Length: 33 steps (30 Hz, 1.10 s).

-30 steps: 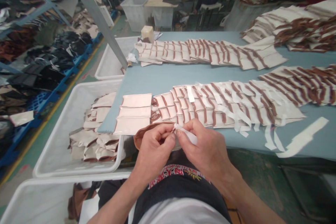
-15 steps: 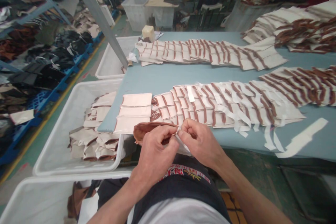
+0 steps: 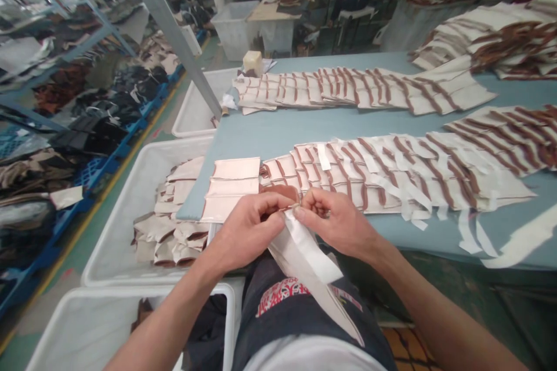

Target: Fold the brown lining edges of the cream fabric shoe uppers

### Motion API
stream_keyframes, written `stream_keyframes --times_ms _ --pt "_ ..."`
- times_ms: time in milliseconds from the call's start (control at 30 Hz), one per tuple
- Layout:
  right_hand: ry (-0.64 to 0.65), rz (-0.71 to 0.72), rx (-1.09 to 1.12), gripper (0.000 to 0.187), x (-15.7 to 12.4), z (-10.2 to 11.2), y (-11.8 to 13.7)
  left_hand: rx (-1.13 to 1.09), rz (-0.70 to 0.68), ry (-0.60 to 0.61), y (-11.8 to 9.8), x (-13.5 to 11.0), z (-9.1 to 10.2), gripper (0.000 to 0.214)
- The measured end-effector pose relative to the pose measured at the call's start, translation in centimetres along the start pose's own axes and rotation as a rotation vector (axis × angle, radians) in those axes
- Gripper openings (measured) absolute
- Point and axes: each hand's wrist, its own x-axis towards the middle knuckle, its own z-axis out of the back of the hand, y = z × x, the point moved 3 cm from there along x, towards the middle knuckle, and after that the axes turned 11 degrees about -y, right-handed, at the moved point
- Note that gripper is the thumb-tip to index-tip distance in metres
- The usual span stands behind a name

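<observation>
Blue table point(image 3: 278, 127) — workshop shelving point(image 3: 65, 98)

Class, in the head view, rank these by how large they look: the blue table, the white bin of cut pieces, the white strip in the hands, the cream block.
1. blue table
2. white bin
3. white strip, enlarged by nearness to the camera
4. cream block, far from the camera

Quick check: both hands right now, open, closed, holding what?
Left hand: closed, pinching the brown piece.
Right hand: closed, pinching the top of the white strip that hangs down.
</observation>
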Motion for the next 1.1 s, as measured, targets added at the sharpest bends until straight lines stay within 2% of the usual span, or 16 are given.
stream_keyframes --times_ms 67,133,200,267,367,500,633,733,867,967,1100 --pt "-0.158 0.203 -0.172 0.016 0.0 0.8 1.0 0.034 -0.034 0.021 -0.8 -0.2 0.4 0.027" --pt "-0.268 0.451 -0.261 0.017 -0.2 1.6 2.5 0.071 -0.090 0.042 -1.6 -0.4 0.6 0.026" --pt "-0.259 0.652 -0.259 0.027 -0.3 2.2 3.9 0.098 -0.134 0.087 -2.5 -0.6 0.6 0.026" --pt "-0.159 0.722 -0.190 0.037 -0.2 2.6 4.9 0.106 -0.147 0.137 -3.3 -0.8 0.5 0.026" --pt "0.006 0.664 -0.095 0.034 0.4 2.9 5.4 0.116 -0.160 0.146 -4.3 -1.1 0.4 0.027" --pt "0.132 0.604 -0.258 0.016 0.7 3.0 5.4 0.204 -0.213 0.075 -4.6 -1.7 0.7 0.024" --pt "0.167 0.571 -0.415 0.020 0.7 3.0 5.8 0.334 -0.230 -0.020 -4.2 -2.3 0.7 0.014" --pt "0.137 0.614 -0.406 0.021 0.6 2.9 6.2 0.421 -0.322 -0.070 -4.1 -2.6 0.5 0.017" --pt "0.092 0.566 -0.285 0.021 0.6 3.0 6.2 0.495 -0.566 -0.124 -3.7 -2.9 0.4 0.020" --pt "0.199 0.414 -0.094 0.019 0.6 3.1 5.9 0.513 -0.768 -0.133 -2.6 -3.1 0.3 0.023" --pt "0.362 0.114 0.226 0.014 0.5 2.9 5.4 0.465 -0.921 -0.145 -1.1 -3.2 0.0 0.033"
